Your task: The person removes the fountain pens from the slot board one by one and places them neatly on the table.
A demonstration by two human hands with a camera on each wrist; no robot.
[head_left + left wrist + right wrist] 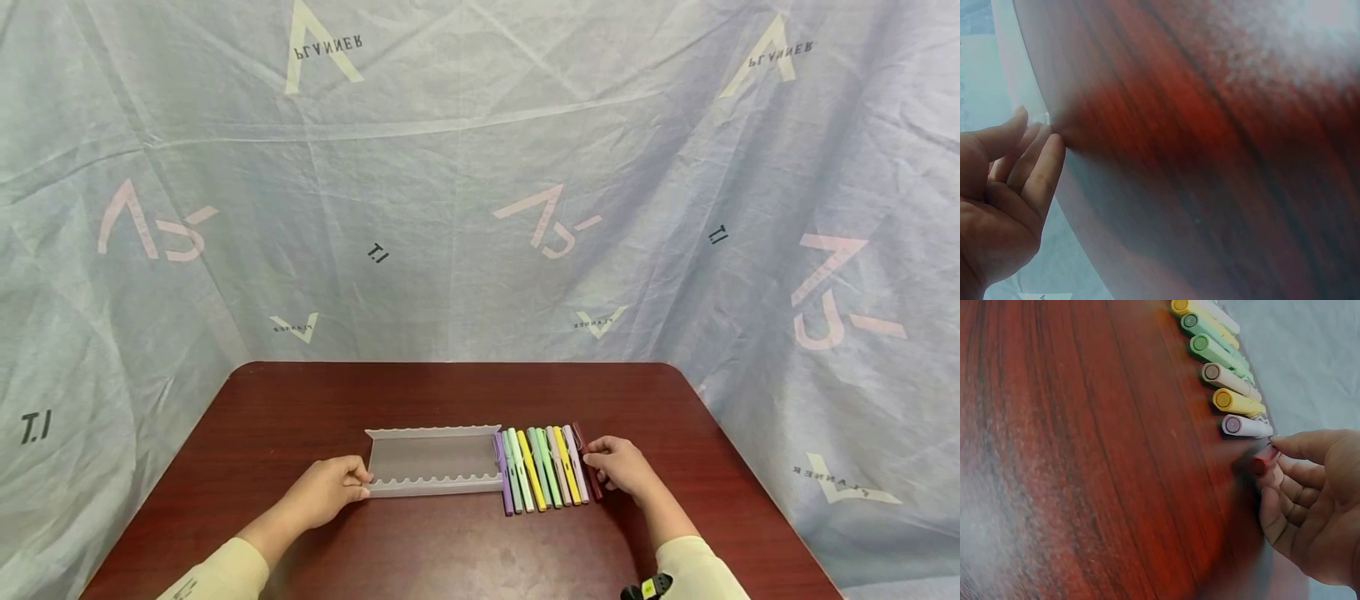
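Note:
A translucent white pen tray [442,487] with notched long edges lies on the table. My left hand [328,492] pinches its front left corner between thumb and fingers; the left wrist view shows this hand [1013,187] at the tray's end. Just right of the tray, several pens lie side by side: a purple pen [504,475] nearest it, then green, white, yellow, pinkish and a lilac pen [577,467]. At the row's right end my right hand [621,468] pinches a dark red pen [1265,460], close beside the lilac one.
The dark red wood-grain table [315,400] has rounded far corners. Pale printed cloth [450,208] hangs behind it and along both sides. A black strap piece [647,587] shows by my right sleeve.

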